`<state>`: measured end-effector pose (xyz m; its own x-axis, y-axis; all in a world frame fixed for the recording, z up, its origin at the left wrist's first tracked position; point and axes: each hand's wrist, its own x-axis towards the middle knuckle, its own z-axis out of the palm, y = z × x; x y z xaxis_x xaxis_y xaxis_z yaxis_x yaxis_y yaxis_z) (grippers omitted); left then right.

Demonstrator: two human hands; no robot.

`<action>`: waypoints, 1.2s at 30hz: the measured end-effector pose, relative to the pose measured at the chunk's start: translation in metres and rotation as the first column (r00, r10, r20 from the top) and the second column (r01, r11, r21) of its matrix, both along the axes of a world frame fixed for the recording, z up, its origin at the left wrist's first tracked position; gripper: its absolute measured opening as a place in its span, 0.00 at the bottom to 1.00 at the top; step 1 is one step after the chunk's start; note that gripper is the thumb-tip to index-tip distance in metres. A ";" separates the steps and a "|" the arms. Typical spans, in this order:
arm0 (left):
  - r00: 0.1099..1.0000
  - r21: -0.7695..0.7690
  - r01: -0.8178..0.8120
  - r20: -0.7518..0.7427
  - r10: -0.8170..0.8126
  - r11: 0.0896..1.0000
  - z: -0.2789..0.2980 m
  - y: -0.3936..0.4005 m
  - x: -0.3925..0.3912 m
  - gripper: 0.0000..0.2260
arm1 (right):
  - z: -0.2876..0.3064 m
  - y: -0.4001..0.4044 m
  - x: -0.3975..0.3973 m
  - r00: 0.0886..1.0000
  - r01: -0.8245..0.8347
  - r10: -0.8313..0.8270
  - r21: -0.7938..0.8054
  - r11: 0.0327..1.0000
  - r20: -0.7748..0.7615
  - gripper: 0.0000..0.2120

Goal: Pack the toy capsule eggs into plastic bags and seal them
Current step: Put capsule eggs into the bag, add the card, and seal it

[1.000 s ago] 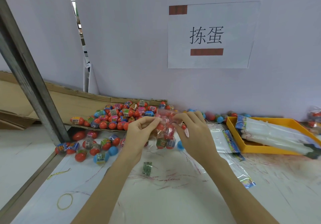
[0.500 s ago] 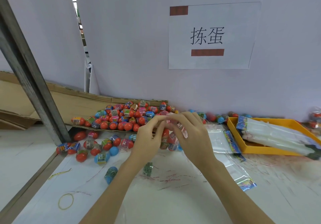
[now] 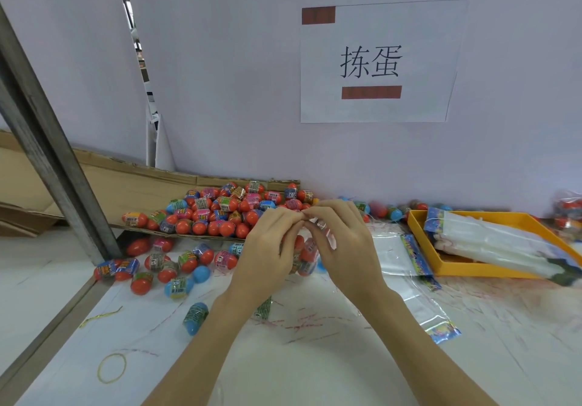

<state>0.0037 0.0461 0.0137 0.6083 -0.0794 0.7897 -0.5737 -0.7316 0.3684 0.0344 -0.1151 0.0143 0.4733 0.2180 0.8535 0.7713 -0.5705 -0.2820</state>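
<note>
Left hand: my left hand (image 3: 267, 248) pinches the top of the filled plastic bag (image 3: 304, 253), fingers curled.
Right hand: my right hand (image 3: 343, 245) pinches the same top edge, fingertips meeting the left's.
Bag: upright on the table (image 3: 315, 368), eggs inside.
Loose eggs: the heap of capsule eggs (image 3: 220, 210) lies just behind, on cardboard (image 3: 126, 185).
Spare bags: in the yellow tray (image 3: 472, 268), right.

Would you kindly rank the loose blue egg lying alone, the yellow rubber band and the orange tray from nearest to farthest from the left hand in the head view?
From the left hand:
1. Loose blue egg, just below-left of it, beside the forearm.
2. Orange tray, far right, beyond the right hand.
3. Yellow rubber band, bottom left, near the table edge.
</note>
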 end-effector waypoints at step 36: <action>1.000 0.183 -0.014 0.028 0.009 0.983 -0.004 0.019 0.003 0.11 | 0.001 0.001 0.003 1.000 -0.025 0.025 0.019 1.000 0.011 0.07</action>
